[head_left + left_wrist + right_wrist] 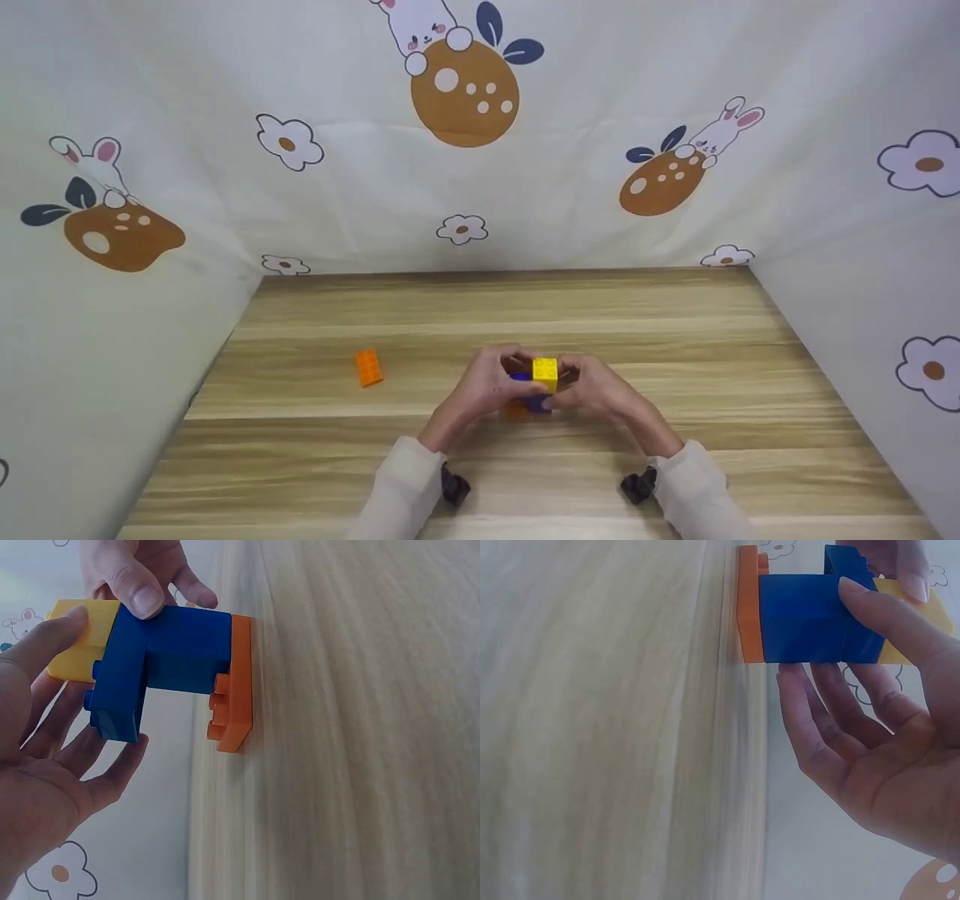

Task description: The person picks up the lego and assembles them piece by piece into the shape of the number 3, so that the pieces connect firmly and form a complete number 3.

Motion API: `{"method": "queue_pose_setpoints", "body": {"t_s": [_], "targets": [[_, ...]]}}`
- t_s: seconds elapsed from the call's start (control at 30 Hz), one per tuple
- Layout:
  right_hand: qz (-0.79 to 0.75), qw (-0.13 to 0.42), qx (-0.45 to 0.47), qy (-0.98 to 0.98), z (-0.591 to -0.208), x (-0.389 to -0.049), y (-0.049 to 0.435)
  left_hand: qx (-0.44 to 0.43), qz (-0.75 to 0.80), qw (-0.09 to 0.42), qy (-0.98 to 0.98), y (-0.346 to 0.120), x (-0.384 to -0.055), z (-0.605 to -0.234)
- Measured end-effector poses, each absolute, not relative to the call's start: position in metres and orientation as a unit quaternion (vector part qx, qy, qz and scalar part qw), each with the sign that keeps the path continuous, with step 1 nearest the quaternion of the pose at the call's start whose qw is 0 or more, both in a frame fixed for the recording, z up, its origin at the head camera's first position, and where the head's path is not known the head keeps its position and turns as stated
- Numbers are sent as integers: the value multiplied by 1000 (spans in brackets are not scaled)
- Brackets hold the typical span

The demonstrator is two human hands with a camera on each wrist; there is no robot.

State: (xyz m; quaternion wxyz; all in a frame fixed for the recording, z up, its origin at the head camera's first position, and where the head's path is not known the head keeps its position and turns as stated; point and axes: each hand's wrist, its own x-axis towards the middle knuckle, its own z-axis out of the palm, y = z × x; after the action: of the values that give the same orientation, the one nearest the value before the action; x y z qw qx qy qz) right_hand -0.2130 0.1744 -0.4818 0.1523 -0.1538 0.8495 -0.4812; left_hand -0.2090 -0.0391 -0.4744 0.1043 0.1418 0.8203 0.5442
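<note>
A small stack of toy building bricks stands between my two hands. At its bottom is a thin orange brick (241, 701), with a thick blue brick (189, 649) above. A longer blue brick (120, 701) lies across that, one end jutting out, and a yellow brick (545, 370) forms the top. My left hand (489, 381) pinches the yellow brick, thumb on its near face. From the other side my right hand (600, 386) grips the blue part, its thumb (862, 596) pressing the upper blue brick just under the yellow one.
A loose orange brick (368, 368) lies on the wooden table (300, 465), left of the stack. Patterned cloth (360, 187) walls in the table at the back and both sides. A black wrist mount (455, 486) sits at the left cuff, another (638, 486) at the right.
</note>
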Motion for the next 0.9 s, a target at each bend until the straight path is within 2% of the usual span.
{"method": "queue_pose_setpoints", "body": {"t_s": [0.4, 0.6, 0.9], "targets": [[-469, 149, -175, 853, -484, -214, 175, 124, 555, 92, 818, -37, -199, -478], [-473, 142, -179, 851, -486, -213, 174, 136, 546, 102, 820, -58, -199, -478], [-483, 158, -150, 848, -484, -214, 173, 145, 590, 13, 795, -125, -219, -480]]}}
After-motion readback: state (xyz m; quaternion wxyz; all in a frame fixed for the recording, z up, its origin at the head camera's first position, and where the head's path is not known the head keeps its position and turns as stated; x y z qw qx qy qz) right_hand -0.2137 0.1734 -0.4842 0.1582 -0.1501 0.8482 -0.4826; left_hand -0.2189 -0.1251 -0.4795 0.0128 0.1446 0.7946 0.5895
